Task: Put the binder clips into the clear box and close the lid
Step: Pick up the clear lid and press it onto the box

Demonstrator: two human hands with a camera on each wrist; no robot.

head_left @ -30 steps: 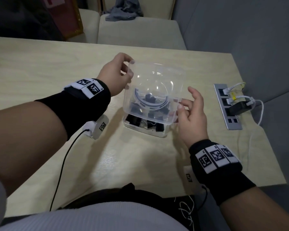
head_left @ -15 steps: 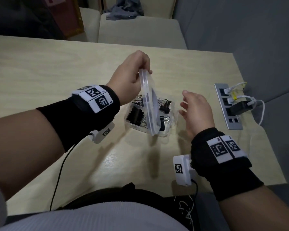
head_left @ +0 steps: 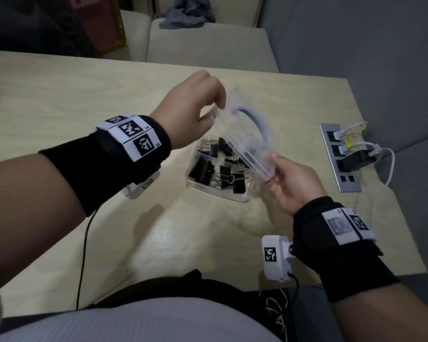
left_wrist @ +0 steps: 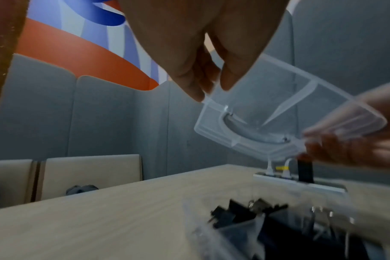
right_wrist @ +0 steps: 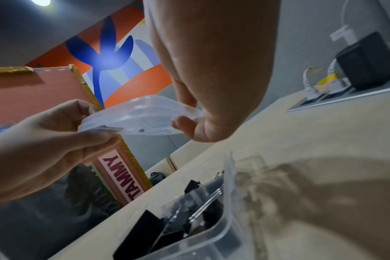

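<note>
1. The left hand (head_left: pixel 190 112) pinches the far edge of the clear lid (head_left: pixel 247 139); its grip is narrow, with thumb and fingertips closed on the rim.
2. The right hand (head_left: pixel 292 183) holds the near edge of the same lid, fingers curled round it, so the lid hangs tilted between the two grips.
3. In the left wrist view the lid (left_wrist: pixel 278 119) slants down from the left hand's (left_wrist: pixel 203 52) fingertips toward the right hand (left_wrist: pixel 356 140).
4. In the right wrist view the lid (right_wrist: pixel 140 119) spans from the right hand (right_wrist: pixel 211 70) to the left hand (right_wrist: pixel 44 149).
5. Below both grips the box (head_left: pixel 195 183) sits open on the counter (head_left: pixel 84 95), with the lid held clear above it.
6. The black clips (head_left: pixel 218 166) lie inside the box, piled loosely, right under the lid.
7. To the right of the right grip, a power strip (head_left: pixel 341 169) lies on the counter with plugs and white cables in it.
</note>
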